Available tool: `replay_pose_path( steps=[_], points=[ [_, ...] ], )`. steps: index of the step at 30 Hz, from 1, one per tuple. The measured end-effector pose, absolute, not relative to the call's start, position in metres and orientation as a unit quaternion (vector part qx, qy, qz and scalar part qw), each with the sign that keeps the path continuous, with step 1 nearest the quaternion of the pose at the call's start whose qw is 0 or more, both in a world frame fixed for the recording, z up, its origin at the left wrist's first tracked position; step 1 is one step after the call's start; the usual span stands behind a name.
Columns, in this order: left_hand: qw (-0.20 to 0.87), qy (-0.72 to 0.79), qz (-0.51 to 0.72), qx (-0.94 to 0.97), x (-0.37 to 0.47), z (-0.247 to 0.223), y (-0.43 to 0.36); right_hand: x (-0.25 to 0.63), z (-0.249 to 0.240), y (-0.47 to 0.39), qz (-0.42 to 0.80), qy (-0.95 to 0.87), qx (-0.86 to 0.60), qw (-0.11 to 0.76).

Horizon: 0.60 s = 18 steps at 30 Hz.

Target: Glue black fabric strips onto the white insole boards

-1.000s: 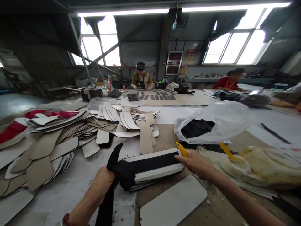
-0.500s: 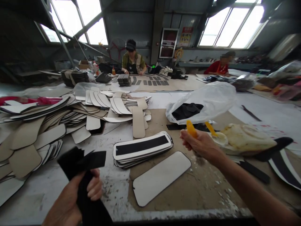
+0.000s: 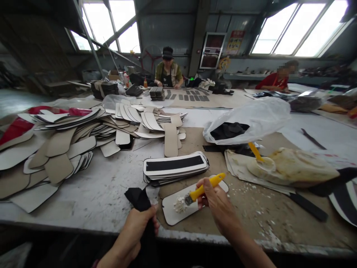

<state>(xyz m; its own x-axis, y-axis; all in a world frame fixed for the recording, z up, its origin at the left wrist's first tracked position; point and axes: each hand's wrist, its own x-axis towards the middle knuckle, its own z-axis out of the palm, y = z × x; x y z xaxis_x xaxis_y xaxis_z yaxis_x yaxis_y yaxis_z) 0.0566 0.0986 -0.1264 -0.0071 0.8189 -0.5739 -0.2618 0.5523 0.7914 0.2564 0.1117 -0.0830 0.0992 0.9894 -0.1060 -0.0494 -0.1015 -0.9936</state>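
Observation:
My right hand [image 3: 214, 197] is closed round the yellow handle of a brush [image 3: 198, 191]. Its pale, clotted bristles touch the face of a white rounded panel [image 3: 173, 208] lying near the table's front edge. Black fabric strips [image 3: 138, 199] are gripped in my left hand [image 3: 139, 221], just left of that panel, and hang down over the edge. Behind the panel sits a stack of white panels [image 3: 175, 169], the top one with a black strip along its middle.
Loose white and beige pieces [image 3: 60, 163] are heaped at the left. A plastic bag of black material [image 3: 228, 131], a glue-stained container [image 3: 301, 165] with a yellow-handled tool, and a black strip [image 3: 309, 206] lie at the right. Two people work behind.
My right hand has brought the brush left and down onto the white panel. My left hand, with the black strips, has moved right, close to the panel. The view has shifted left.

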Motion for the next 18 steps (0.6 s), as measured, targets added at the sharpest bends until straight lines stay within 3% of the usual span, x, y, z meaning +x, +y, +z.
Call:
replay_pose_path(
  steps=[6, 18],
  points=[
    [0.638, 0.596, 0.403, 0.274, 0.061, -0.122, 0.097, 0.246, -0.108, 0.113, 0.559, -0.365, -0.564, 0.486],
    [0.619, 0.632, 0.285, 0.369, 0.068, -0.125, 0.112, 0.252, -0.11, 0.113, 0.521, -0.393, -0.593, 0.472]
  ],
)
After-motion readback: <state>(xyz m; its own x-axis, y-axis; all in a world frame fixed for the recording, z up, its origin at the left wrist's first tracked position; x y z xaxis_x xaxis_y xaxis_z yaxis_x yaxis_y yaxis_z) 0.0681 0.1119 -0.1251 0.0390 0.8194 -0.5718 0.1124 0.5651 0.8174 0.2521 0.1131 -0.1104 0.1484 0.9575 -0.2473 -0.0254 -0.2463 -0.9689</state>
